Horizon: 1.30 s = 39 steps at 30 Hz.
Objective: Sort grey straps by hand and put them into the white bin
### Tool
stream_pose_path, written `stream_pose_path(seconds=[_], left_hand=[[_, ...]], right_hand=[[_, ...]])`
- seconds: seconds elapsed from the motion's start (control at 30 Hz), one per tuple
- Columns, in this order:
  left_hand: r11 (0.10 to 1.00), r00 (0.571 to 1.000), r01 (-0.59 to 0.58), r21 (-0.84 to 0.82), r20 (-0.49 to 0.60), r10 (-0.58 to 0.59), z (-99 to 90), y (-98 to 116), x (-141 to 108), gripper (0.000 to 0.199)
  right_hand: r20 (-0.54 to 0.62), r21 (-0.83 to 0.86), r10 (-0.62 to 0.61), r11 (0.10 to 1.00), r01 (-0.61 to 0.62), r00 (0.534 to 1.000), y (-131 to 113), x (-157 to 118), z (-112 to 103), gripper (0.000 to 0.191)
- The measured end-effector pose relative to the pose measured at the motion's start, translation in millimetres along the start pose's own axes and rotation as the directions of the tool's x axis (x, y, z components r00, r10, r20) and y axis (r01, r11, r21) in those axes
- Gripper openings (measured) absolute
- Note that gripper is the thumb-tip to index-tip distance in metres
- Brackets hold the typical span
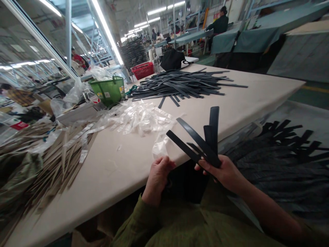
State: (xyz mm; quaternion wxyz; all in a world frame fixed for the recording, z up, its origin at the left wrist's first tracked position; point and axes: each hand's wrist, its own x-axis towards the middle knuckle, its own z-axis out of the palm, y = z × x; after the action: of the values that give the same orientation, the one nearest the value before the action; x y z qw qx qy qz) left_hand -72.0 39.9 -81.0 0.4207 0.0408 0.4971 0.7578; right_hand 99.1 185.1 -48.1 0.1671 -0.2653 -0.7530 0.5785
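Several dark strips (196, 137) fan out from my right hand (223, 171), whose fingers are wrapped round them near the table's front edge. My left hand (160, 175) is closed in a pinch just to the left, at the edge of the pale table (123, 164). A piece of clear plastic (160, 145) lies right above its fingertips; whether the fingers grip it is too unclear to tell. Farther back on the table is a big pile of dark strips (180, 84), with crumpled clear plastic strips (141, 116) in front of it.
Brown strips (68, 151) spread over the table's left side. A green basket (109, 91) and a red basket (142, 70) stand at the back, beside a black bag (172, 59). More dark strips (280, 171) lie at lower right. People sit at far tables.
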Motion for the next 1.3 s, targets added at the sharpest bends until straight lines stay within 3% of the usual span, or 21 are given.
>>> stream_pose_path(seconds=[0.1,0.3,0.5,0.73,1.1,1.3], left_hand=[[0.994,0.998,0.017,-0.105,-0.055,-0.023,6.6,9,2,0.048],[0.990,0.999,0.009,-0.138,-0.033,-0.014,13.0,19,1,0.047],[0.994,0.999,-0.001,-0.112,-0.036,-0.003,12.6,16,0,0.048],[0.994,0.999,-0.021,-0.109,-0.050,0.015,16.9,14,-4,0.051],[0.986,0.988,-0.082,-0.148,-0.144,0.060,9.3,0,-3,0.048],[0.985,0.986,-0.098,-0.144,-0.149,0.077,11.5,-1,-4,0.046]], right_hand=[[-0.014,-0.108,-0.074,0.991,0.072,0.997,10,-23,-3,0.040],[-0.028,-0.264,-0.150,0.955,0.137,0.988,35,-43,0,0.031],[0.046,-0.267,-0.200,0.942,0.205,0.979,39,-41,8,0.028],[0.026,-0.288,-0.156,0.945,0.157,0.987,46,-39,13,0.024],[0.046,-0.329,-0.204,0.921,0.208,0.978,49,-31,17,0.031],[0.026,-0.300,-0.147,0.942,0.148,0.989,50,-30,17,0.025]])
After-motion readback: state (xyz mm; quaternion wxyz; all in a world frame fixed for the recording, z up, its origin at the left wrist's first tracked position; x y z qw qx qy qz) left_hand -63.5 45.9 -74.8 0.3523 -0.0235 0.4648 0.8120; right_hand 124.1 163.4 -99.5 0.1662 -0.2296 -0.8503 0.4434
